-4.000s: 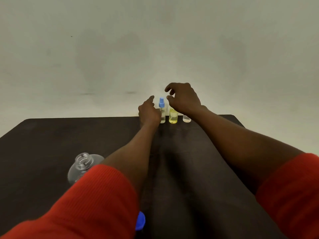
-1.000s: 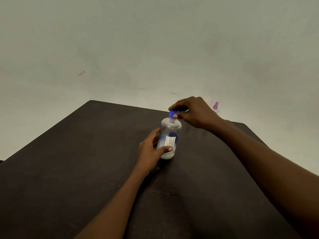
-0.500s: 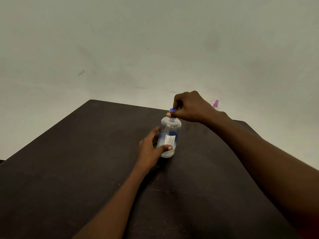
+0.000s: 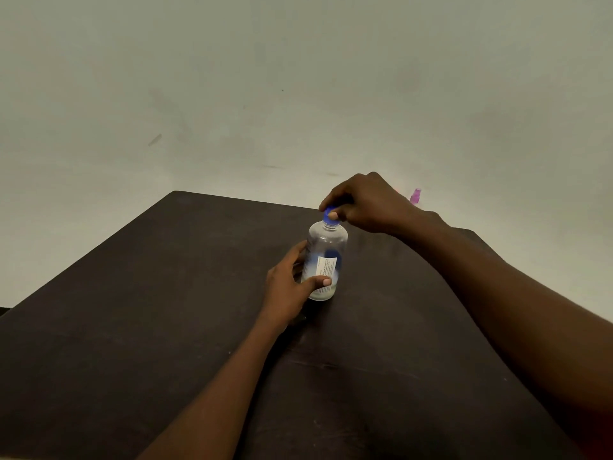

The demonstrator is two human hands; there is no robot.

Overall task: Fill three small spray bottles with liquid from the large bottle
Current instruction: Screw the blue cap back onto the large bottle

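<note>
Four seconds ago the large bottle [image 4: 326,247] stood open at my 8 o'clock, its blue cap [image 4: 329,218] lying loose, while both hands were out at the small spray bottles at 12 o'clock. Now it stands upright near the middle of the table [image 4: 132,327] with the cap on its neck. My left hand [image 4: 288,287] grips the lower body, thumb across the label. My right hand [image 4: 368,204] pinches the cap from above; over the last second its fingers [image 4: 332,215] rolled over the cap and came back, so I judge I am screwing it shut. That suggests the pouring is finished. Only a pink spray bottle [image 4: 415,196] top shows, at 1 o'clock behind my right hand.
</note>
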